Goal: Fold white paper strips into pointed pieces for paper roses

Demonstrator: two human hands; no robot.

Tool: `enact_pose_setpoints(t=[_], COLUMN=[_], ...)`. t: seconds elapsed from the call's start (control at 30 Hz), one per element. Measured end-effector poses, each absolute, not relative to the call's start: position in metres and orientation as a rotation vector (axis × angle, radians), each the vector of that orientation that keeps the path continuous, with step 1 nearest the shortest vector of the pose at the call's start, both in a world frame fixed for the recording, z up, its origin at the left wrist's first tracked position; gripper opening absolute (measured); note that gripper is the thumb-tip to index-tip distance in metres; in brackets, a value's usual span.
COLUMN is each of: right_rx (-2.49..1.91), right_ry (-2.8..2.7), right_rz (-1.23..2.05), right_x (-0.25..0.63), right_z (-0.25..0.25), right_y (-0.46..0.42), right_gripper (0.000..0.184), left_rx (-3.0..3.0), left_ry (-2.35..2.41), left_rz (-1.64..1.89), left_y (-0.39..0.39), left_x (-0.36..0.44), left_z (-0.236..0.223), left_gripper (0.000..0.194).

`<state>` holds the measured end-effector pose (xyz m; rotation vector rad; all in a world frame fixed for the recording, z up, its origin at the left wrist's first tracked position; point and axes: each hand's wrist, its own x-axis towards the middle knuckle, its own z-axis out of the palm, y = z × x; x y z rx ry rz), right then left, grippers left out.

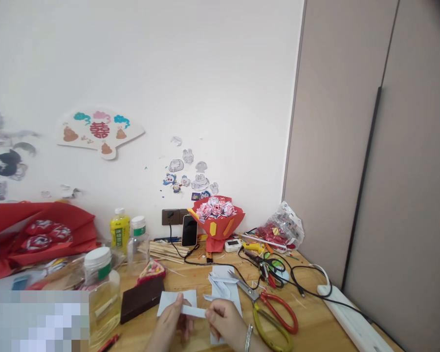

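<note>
A narrow white paper strip [194,311] stretches between my two hands above the wooden table. My left hand [173,320] pinches its left end with the thumb on top. At the other end, the fingers of my right hand [223,320] are closed on the strip; a bracelet circles that wrist. Behind my left hand is a white sheet of paper [187,296]. Several folded paper strips [222,285] lie on another white paper [235,295] just beyond my right hand. Large scissors [269,313] with a red and a yellow handle rest to the right, blades apart.
A dark brown box [141,298] and a clear jar [104,313] stand to the left. At the back are a phone [189,231], a red-wrapped bouquet [217,222] and a yellow-labelled bottle [120,230]. Black cables and small scissors [267,264] clutter the right, beside a white power strip [352,320].
</note>
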<state>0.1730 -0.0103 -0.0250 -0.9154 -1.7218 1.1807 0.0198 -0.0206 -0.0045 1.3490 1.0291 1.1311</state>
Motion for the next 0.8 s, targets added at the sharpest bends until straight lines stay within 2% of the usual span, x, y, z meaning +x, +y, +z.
enact_pose_setpoints(t=[0.07,0.17,0.23,0.3,0.47,0.57,0.8], right_rx=[-0.975,-1.196,-1.361,-1.48,-1.599,-1.577,-1.59], right_ry=[-1.697,-1.649,-1.643,-1.624,-1.588,-1.639,-1.787], right_rz=[1.058,0.676,0.391,0.25,0.248,0.197,0.122], right_x=[0.176,0.186,0.193,0.199,0.2,0.197,0.191], right_z=[-0.024,-0.018,-0.014,-0.011,-0.012,-0.014,-0.012], right_y=[-0.009,-0.007,-0.006,-0.006,-0.005,-0.006,-0.014], right_gripper=[0.047,0.04,0.032,0.025,0.03,0.028,0.025], left_rx=[1.464,1.712,1.993,2.301,2.698,2.713,2.695], left_ry=[1.079,1.278,1.427,1.535,1.875,2.007,2.05], left_rz=[1.248,1.423,1.387,1.26,0.843,0.66,0.513], left_y=[-0.02,-0.02,-0.017,-0.014,-0.01,-0.013,-0.018], left_x=[0.015,0.004,-0.005,-0.011,-0.014,-0.011,-0.006], left_z=[-0.002,0.003,0.006,0.007,0.001,-0.001,0.004], left_gripper=[0.052,0.038,0.028,0.022,0.034,0.033,0.028])
